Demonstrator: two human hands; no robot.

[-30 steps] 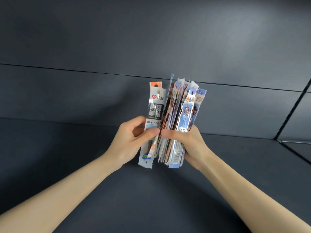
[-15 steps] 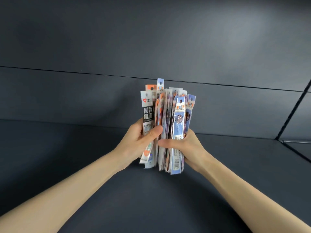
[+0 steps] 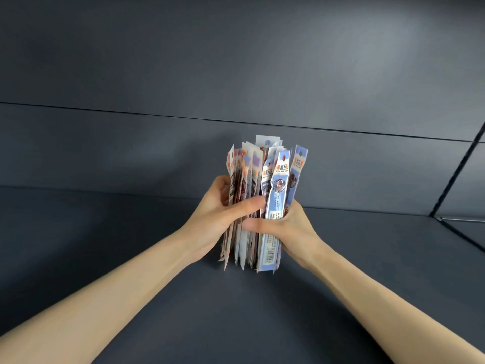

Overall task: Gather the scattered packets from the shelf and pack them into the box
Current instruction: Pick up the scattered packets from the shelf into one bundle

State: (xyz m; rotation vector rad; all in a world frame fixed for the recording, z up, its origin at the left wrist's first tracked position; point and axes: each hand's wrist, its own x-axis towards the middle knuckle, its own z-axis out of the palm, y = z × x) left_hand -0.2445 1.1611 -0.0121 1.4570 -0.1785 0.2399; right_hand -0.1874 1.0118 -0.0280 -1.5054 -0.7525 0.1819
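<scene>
Packets (image 3: 263, 203) all bunched upright in one fat bundle, my left hand (image 3: 219, 219) wrapped round one side and my right hand (image 3: 288, 229) gripping the other, thumbs across the front. Bundle's over the middle of the dark grey shelf (image 3: 105, 245); can't tell if the bottom ends touch it. Matte grey back panel (image 3: 236, 69) behind, with a thin horizontal seam (image 3: 131, 112) and a dark upright strip (image 3: 457, 173) off right.

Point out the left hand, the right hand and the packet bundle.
Left hand (image 3: 215, 219), head view: base of the thumb.
Right hand (image 3: 291, 228), head view: base of the thumb.
Upright bundle of long printed plastic packets (image 3: 279, 179), head view: front blue packet.
</scene>
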